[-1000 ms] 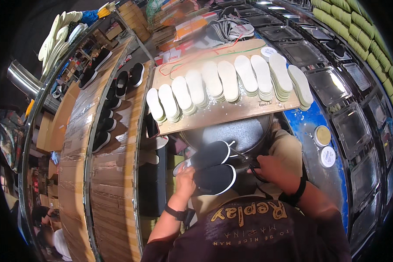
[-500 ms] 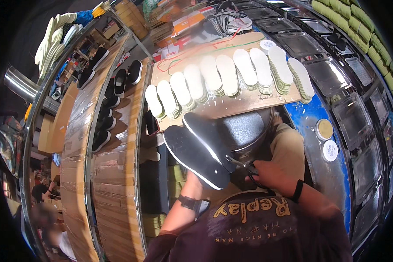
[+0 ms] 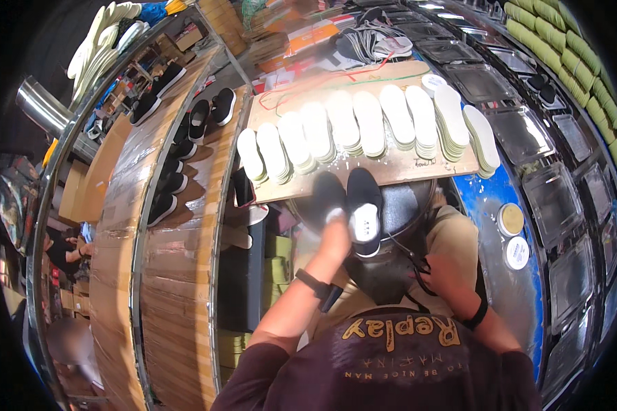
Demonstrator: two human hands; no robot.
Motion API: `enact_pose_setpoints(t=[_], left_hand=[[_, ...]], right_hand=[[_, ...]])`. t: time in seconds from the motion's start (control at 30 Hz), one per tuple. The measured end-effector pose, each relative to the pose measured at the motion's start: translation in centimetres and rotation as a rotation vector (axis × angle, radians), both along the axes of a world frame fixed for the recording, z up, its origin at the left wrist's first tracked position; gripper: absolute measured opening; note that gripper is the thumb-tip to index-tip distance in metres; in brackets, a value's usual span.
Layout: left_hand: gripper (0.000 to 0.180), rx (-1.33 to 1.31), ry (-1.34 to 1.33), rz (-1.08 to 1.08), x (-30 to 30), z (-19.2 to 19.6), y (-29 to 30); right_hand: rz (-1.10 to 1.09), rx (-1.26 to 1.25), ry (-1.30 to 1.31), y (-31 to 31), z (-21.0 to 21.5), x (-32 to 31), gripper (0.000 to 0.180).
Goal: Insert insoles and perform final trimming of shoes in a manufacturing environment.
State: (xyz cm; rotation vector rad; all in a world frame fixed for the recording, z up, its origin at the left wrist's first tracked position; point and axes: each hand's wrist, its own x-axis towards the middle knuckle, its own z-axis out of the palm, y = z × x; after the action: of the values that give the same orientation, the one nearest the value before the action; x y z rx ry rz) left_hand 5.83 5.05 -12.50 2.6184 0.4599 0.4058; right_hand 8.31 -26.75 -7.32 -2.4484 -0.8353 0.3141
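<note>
My left hand (image 3: 336, 231) is raised in front of me and grips a pair of black slip-on shoes (image 3: 363, 205), held side by side with their openings facing up; one shows a white insole. The shoes hover just below the near edge of a wooden board (image 3: 391, 170) that carries a row of stacked white insoles (image 3: 370, 123). My right hand (image 3: 442, 274) is lower, on my lap beside a thin black cord; its fingers are too unclear to judge. A round grey metal object (image 3: 404, 205) sits behind the shoes.
Several finished black shoes (image 3: 178, 147) stand on a long wooden-topped conveyor on the left. Two round tins (image 3: 511, 219) lie on a blue surface to the right, beside dark trays (image 3: 548, 198). Green rolls (image 3: 583, 61) line the far right. Another person (image 3: 65, 250) sits at far left.
The pair of shoes has been turned from soles-up to openings-up and lifted toward the board by my left hand. My right hand has let go and dropped to my lap.
</note>
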Motion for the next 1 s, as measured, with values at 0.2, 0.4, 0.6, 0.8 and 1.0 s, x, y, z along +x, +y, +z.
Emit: enact_pose_setpoints(t=[0.2, 0.4, 0.6, 0.8, 1.0], left_hand=[[0.046, 0.322, 0.448, -0.371, -2.9, 6.2, -5.0], [0.042, 0.191, -0.11, -0.441, -7.8, 4.1, -0.3], [0.046, 0.487, 0.101, 0.359, -21.2, 12.5, 9.9], [0.08, 0.412, 0.067, 0.818, -45.5, 12.3, 25.9], [0.06, 0.335, 0.628, 1.211, -71.9, 12.6, 26.8]], right_hand=[[-0.096, -0.059, -0.021, -1.6, 1.0, -0.5, 0.045], [0.003, -0.01, -0.151, -1.1, -0.4, -0.2, 0.043], [0.007, -0.131, 0.105, -0.1, 0.2, 0.2, 0.046], [0.09, -0.078, -0.136, -0.3, -2.8, 0.3, 0.044], [0.091, -0.144, -0.136, -0.7, -3.2, 0.9, 0.048]])
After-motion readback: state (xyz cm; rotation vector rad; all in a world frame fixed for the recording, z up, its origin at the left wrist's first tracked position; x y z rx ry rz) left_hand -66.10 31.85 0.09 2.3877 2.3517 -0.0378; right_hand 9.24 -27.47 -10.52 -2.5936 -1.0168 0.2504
